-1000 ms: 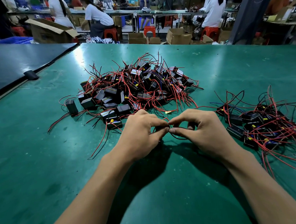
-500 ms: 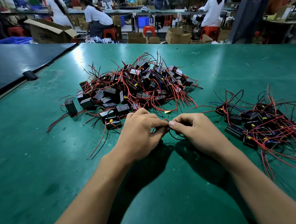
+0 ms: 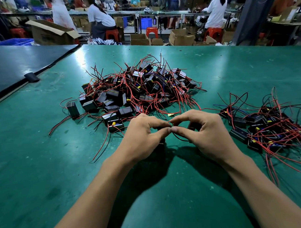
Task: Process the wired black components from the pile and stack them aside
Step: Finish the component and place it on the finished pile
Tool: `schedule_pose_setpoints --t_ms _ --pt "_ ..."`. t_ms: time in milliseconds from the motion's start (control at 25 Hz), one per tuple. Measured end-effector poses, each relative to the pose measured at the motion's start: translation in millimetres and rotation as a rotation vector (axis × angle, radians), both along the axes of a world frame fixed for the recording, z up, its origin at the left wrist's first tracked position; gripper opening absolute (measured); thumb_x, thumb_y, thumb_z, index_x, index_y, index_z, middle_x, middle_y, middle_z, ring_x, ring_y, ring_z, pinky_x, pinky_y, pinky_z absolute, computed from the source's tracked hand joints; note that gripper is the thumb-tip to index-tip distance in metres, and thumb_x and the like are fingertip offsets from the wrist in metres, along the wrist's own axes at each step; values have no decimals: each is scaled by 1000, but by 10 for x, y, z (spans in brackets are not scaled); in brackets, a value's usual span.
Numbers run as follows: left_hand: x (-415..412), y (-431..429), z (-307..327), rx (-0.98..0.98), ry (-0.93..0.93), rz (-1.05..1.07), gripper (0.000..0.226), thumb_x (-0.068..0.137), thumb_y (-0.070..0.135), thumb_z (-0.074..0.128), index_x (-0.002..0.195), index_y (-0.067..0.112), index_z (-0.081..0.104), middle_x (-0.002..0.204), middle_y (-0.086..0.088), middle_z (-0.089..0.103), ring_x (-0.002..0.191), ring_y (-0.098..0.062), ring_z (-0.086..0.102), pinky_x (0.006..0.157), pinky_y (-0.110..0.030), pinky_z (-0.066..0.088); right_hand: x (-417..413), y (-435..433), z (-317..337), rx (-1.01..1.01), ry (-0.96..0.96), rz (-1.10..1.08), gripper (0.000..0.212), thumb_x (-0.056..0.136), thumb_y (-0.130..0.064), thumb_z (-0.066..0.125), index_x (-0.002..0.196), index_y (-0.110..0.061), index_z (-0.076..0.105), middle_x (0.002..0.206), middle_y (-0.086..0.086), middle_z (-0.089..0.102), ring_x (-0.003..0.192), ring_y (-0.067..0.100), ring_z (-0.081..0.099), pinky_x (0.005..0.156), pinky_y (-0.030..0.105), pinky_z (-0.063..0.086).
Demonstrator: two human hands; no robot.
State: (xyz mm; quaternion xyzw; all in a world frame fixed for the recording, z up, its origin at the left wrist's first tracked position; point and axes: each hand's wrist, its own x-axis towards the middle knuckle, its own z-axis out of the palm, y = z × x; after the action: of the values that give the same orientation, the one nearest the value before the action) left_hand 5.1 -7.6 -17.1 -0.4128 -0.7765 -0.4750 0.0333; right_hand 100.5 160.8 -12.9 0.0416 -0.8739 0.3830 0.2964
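A big pile of black box components point(image 3: 137, 89) with red and black wires lies on the green table point(image 3: 43, 174), just beyond my hands. A smaller heap of the same components point(image 3: 264, 127) sits to the right. My left hand point(image 3: 142, 137) and my right hand point(image 3: 204, 133) meet fingertip to fingertip in front of the big pile, both pinching the thin wires point(image 3: 179, 138) of one component. Its black body is mostly hidden under my left hand.
A dark blue mat point(image 3: 9, 66) covers the table's left side, with a black clip point(image 3: 31, 77) at its edge. Beyond the table's far edge are cardboard boxes point(image 3: 51, 33), red stools and several seated people at other benches.
My hands stayed in front of the pile. The fingers shifted on the wires: the right hand's fingers have spread into an arch and both thumbs and forefingers now meet tip to tip.
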Motion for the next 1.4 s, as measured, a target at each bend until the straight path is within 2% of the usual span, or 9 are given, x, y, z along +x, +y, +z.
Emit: schedule_pose_setpoints --t_ms 160,280,400,520,640,920,1080,1240,1400 --pt "2 -18 10 14 -24 -2 12 82 27 76 91 19 80 77 15 68 88 -17 53 80 -31 43 2 -8 -32 -12 12 -53 15 78 -17 85 91 -16 78 64 -35 61 47 0 50 51 5 31" --pt "1 -23 12 10 -31 -5 12 83 26 76 91 20 80 80 12 71 90 -18 53 80 -30 43 -12 -7 -59 -11 12 -57 14 78 -18 85 90 -16 78 61 -37 59 46 0 49 49 5 31" --pt "0 -34 15 7 -41 -13 11 83 27 76 92 21 80 81 11 72 90 -19 54 81 -34 44 -17 12 -50 28 21 -36 16 79 -21 83 94 -16 79 78 -27 68 56 -1 56 54 7 37" --pt "1 -46 20 -11 -34 -23 12 84 27 75 93 20 80 79 12 71 90 -21 53 80 -38 45 -23 24 -55 97 25 -14 18 83 -29 79 97 -17 79 91 -11 74 61 8 62 58 27 51" --pt "9 -52 31 -12 -18 -30 11 83 27 76 90 20 80 77 10 72 89 -21 53 79 -40 46 -18 45 -60 154 6 -12 20 87 -34 75 99 -19 78 92 -9 73 64 25 65 59 43 53" --pt "9 -57 44 -65 87 -42 13 84 28 75 95 23 80 72 20 63 87 -17 50 77 -33 46 15 56 -7 338 4 -45 13 94 -32 68 99 -22 75 90 -10 65 59 17 55 60 39 50" --pt "1 -53 42 -64 113 -40 11 84 28 75 93 25 80 69 21 61 85 -19 50 77 -37 46 13 20 -11 474 41 -83 10 95 -27 67 99 -20 72 90 -6 63 65 13 46 62 35 45" --pt "-14 -52 33 -10 57 0 12 83 23 77 95 22 79 79 15 70 87 -17 57 78 -40 49 -10 27 -43 529 106 -100 14 95 -25 67 105 -19 74 92 -3 67 68 24 58 63 39 45" --pt "-18 -48 25 -9 11 29 15 82 19 78 97 19 80 93 5 75 94 -15 62 84 -37 50 -23 26 -124 412 87 -93 19 94 -21 70 111 -22 75 99 -2 72 70 28 63 66 43 52"
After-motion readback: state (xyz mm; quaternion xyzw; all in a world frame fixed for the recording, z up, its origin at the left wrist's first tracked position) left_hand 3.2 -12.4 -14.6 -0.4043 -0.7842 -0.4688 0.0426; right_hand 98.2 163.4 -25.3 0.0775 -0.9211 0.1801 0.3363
